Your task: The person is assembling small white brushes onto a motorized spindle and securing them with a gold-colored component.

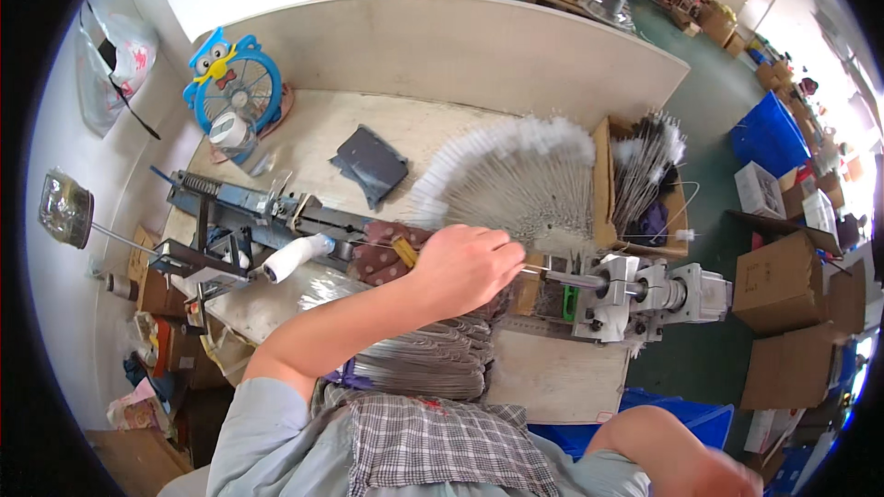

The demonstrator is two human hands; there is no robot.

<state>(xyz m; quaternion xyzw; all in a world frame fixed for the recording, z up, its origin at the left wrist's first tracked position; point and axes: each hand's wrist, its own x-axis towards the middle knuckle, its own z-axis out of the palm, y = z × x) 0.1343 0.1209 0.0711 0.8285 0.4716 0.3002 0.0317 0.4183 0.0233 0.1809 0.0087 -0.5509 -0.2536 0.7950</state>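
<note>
My left hand is closed, with its fingers pinched on a thin metal wire that sticks out on the right toward the spindle of a silver machine. My right hand is low at the right edge, away from the table and smeared by motion, so its fingers cannot be made out. Beyond my left hand, several thin wire brushes with white bristle tips lie fanned out. A thick bundle of bent metal wires lies under my left forearm, near my lap.
A long blue-grey machine runs along the left of the table. A cardboard box of brushes stands at the right, a blue fan at the back left. Dark cloth lies mid-table. A low partition closes the far side.
</note>
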